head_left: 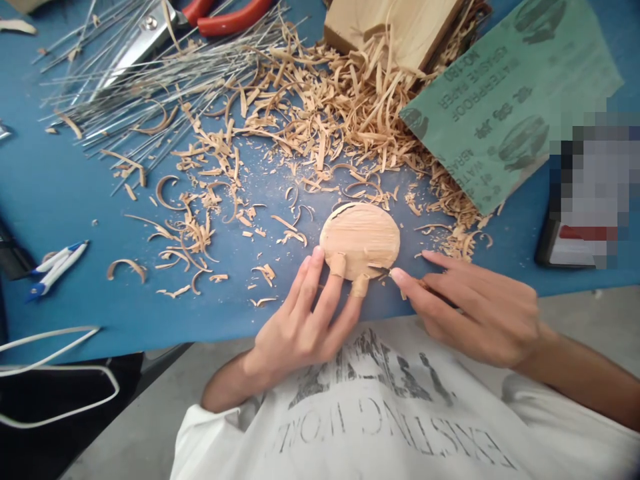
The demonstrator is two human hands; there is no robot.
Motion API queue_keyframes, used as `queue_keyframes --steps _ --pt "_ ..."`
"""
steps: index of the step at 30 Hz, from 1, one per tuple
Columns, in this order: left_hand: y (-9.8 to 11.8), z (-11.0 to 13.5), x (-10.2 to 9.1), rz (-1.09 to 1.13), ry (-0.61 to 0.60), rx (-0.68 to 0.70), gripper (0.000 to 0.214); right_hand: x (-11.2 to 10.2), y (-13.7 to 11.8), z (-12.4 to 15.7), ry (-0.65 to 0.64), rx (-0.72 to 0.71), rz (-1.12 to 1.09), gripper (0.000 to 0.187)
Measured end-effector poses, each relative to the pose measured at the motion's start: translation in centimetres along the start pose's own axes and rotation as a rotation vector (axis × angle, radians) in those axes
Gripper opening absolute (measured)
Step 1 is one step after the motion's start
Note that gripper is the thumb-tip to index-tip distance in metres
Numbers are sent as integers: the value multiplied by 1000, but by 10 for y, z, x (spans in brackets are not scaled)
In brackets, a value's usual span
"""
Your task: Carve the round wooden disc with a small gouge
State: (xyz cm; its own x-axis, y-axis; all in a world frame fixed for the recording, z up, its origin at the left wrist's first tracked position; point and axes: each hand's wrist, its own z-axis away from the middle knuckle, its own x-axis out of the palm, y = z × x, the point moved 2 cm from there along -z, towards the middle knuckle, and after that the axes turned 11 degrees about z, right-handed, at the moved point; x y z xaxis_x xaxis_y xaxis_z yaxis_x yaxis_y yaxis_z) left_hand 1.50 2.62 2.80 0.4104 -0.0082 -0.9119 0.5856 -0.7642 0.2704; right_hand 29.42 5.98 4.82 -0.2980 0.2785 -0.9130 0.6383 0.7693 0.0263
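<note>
A round, pale wooden disc (363, 233) with ridged cut marks lies by the near edge of the blue table. My left hand (310, 320) grips its near left rim, and two of the fingers wear tan tape. My right hand (477, 303) is closed around a slim carving tool (425, 285), most of it hidden by the fingers. The tool's narrow dark tip meets the disc's lower right edge. Curled wood shavings (320, 120) lie beyond the disc and to both sides of it.
Green abrasive paper (510, 100) overlaps the shavings at right, beside a wood block (390, 30). Red-handled snips (145, 33) rest among thin metal wires (165, 87). Pens (57, 270) and a white cable (60, 367) are at left; a blurred-out device (570, 247) is at right.
</note>
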Motion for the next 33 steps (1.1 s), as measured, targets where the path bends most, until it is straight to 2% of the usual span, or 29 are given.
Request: queue_keyframes --steps 6,11,14,16,20,24,30,33 --pt "0 1 0 0 -4 -1 75 13 -23 5 86 110 58 46" --pt "0 3 4 -10 13 -14 75 21 -30 9 165 246 18 79" --pt "1 4 5 -8 37 -19 76 17 -23 10 144 277 -21 86" --pt "1 3 4 -7 33 -15 76 12 -16 11 114 249 -46 87" --pt "0 1 3 -16 19 -8 68 6 -4 11 37 162 -69 77" --pt "1 0 2 -14 24 4 63 5 -2 7 46 111 -53 58" --pt "0 -2 1 -11 16 6 63 4 -14 -1 39 68 69 38" --pt "-1 -3 1 -19 15 9 62 11 -25 -3 43 80 86 40"
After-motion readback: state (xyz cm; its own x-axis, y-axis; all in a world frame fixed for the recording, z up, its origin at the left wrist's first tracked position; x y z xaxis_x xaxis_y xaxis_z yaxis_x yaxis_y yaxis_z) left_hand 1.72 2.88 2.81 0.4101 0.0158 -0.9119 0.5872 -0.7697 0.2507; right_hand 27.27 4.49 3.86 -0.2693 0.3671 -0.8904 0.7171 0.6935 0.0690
